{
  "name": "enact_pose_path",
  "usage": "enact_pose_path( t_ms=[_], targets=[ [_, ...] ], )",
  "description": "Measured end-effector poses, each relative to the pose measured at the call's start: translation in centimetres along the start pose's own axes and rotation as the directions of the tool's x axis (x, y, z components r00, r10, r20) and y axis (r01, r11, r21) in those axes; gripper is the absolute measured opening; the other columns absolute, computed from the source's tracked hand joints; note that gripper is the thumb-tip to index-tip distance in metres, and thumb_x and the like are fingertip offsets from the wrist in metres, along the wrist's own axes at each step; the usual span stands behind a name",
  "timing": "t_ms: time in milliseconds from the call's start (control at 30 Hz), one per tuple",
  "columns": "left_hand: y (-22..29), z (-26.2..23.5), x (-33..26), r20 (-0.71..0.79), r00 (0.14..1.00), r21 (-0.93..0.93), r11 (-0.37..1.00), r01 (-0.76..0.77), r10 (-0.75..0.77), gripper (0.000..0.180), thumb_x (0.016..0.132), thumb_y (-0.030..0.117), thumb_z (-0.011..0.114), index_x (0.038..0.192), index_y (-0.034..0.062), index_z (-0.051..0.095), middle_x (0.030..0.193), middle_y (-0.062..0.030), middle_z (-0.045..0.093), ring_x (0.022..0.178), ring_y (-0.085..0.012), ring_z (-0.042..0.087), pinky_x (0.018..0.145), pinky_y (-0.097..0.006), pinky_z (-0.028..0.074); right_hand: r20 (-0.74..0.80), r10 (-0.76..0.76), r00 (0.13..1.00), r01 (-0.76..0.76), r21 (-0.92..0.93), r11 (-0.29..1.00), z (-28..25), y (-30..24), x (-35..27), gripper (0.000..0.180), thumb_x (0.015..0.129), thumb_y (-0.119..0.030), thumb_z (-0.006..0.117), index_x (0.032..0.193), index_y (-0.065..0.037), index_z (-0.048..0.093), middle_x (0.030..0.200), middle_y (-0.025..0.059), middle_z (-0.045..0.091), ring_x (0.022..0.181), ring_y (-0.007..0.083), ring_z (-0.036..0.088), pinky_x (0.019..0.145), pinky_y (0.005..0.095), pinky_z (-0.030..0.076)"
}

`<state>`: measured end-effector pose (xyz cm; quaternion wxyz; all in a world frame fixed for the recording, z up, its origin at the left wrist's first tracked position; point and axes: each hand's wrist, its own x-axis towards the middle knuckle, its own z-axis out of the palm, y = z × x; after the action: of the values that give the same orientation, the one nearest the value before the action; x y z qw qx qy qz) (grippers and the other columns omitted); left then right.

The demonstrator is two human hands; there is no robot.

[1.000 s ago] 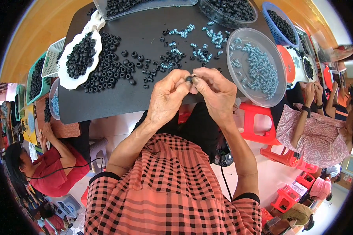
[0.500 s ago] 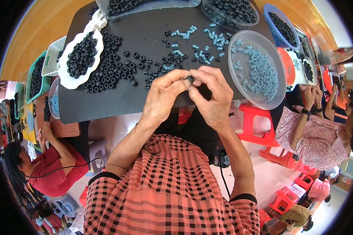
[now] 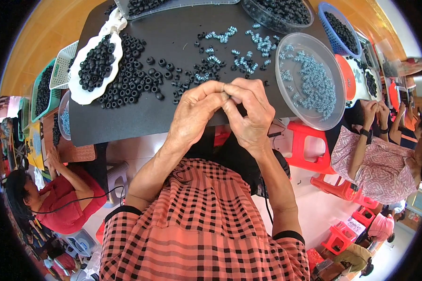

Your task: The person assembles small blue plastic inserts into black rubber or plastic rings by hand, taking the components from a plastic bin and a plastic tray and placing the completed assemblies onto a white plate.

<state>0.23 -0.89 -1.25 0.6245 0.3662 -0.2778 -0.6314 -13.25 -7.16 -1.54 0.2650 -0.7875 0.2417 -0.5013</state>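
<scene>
My left hand (image 3: 194,110) and my right hand (image 3: 251,112) meet fingertip to fingertip above the table's near edge. Both are closed in a pinch. Between the left thumb and forefinger sits a small dark part, now almost covered by the fingers. What the right fingertips grip is hidden. Beyond the hands lie loose small black parts (image 3: 211,70) and coiled light-blue springs (image 3: 244,64). Left of them spreads a heap of larger black ring-shaped parts (image 3: 133,84). A round clear tray (image 3: 290,100) of blue springs stands right of my right hand.
A white scalloped plate (image 3: 82,96) holds black parts at the left of the dark table (image 3: 140,124). Clear containers of black parts stand at the back, beside a blue basket (image 3: 326,33). Red stools (image 3: 309,147) stand at the right. People sit on both sides.
The fingertips have drawn together, and the right fingers have curled in over the small dark part, which showed more before. Things on the table lie as before; the view has shifted slightly.
</scene>
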Motion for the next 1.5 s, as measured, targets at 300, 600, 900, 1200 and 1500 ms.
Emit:
enact_pose_path(
  t_ms=[300, 600, 900, 1200, 1500],
  targets=[
    [-0.6, 0.3, 0.3, -0.081, 0.994, 0.087, 0.994, -0.065, 0.072, 0.02, 0.094, 0.007, 0.052, 0.105, -0.0042, 0.064, 0.09, -0.0041, 0.065, 0.083, -0.008, 0.058, 0.075, -0.022, 0.048, 0.059, 0.164, 0.985, -0.169, 0.092, 0.981, -0.4, -0.2, 0.4, 0.037, 0.074, 0.007, 0.071, 0.109, -0.002, 0.066, 0.101, 0.0089, 0.062, 0.076, 0.0133, 0.06, 0.067, 0.0254, 0.051],
    [0.9, 1.2, -1.3, -0.086, 0.971, 0.502, 0.852, -0.151, 0.223, 0.02, 0.097, 0.013, 0.05, 0.104, -0.0043, 0.06, 0.088, -0.0051, 0.064, 0.087, -0.0096, 0.06, 0.081, -0.024, 0.048, 0.074, 0.116, 0.99, -0.118, 0.019, 0.993, -1.3, -0.6, -0.1, 0.03, 0.074, 0.007, 0.072, 0.103, 0.0, 0.064, 0.089, 0.0104, 0.064, 0.071, 0.0193, 0.062, 0.062, 0.0285, 0.05],
    [2.5, 2.3, -2.5, 0.008, 0.941, 0.439, 0.844, -0.307, 0.337, 0.014, 0.096, 0.004, 0.051, 0.106, -0.003, 0.058, 0.095, -0.006, 0.065, 0.09, -0.0087, 0.06, 0.081, -0.023, 0.048, 0.057, 0.014, 0.998, -0.005, -0.164, 0.986, -3.8, 0.2, 5.4, 0.021, 0.074, -0.003, 0.074, 0.092, -0.004, 0.066, 0.073, 0.0063, 0.062, 0.06, 0.0147, 0.063, 0.054, 0.0271, 0.048],
    [9.7, 5.6, -5.6, 0.44, 0.681, 0.156, 0.697, -0.7, 0.585, 0.019, 0.095, 0.008, 0.048, 0.09, -0.0068, 0.059, 0.074, -0.0128, 0.065, 0.075, -0.0283, 0.065, 0.063, -0.03, 0.051, 0.022, 0.11, 0.994, -0.097, -0.32, 0.942, -4.8, 5.6, 13.5, 0.016, 0.084, -0.014, 0.066, 0.088, 0.0, 0.071, 0.068, 0.0078, 0.064, 0.064, 0.0079, 0.058, 0.061, 0.0265, 0.047],
    [11.9, 10.0, -14.4, 0.143, 0.764, 0.404, -0.742, 0.535, 0.629, 0.028, 0.086, 0.026, 0.059, 0.105, 0.006, 0.059, 0.075, -0.0136, 0.067, 0.058, -0.0318, 0.064, 0.044, -0.027, 0.054, -0.085, -0.222, 0.971, 0.147, -0.519, 0.842, -4.7, 9.0, 17.2, 0.032, 0.081, -0.025, 0.073, 0.105, -0.004, 0.068, 0.072, 0.0066, 0.067, 0.063, 0.0133, 0.063, 0.061, 0.0307, 0.05]
  ],
)
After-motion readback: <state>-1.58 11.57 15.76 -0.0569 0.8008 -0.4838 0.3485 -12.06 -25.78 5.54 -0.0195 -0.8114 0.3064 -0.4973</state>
